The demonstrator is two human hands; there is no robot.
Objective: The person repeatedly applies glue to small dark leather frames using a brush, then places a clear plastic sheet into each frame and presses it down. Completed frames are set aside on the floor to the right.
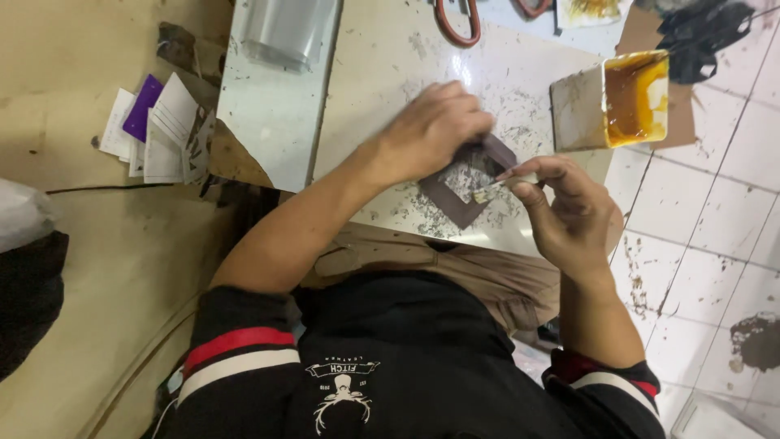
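A dark brown leather frame piece (455, 195) is pressed flat on the speckled white slab (382, 65) by the left hand (431, 130), its fingers lying extended. A thin glue-tipped stick (497, 187) is pinched in the right hand (569, 215), near a square white tub of amber glue (634, 97).

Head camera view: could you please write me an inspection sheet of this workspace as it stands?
Surface: white slab on the lap, speckled with dark scraps and smears.
Job's things: dark frame-shaped piece flat on the slab; small glue-tipped brush over its open centre; tilted container of amber glue at the slab's far corner.
Clutter: white and purple cards in a loose pile; translucent plastic container; red-handled tool, partly out of frame.
Grippers: left hand presses the frame down; right hand pinches the brush.
Cables: nothing seen.
Surroundings: stained white floor tiles; brown sheet on the left.
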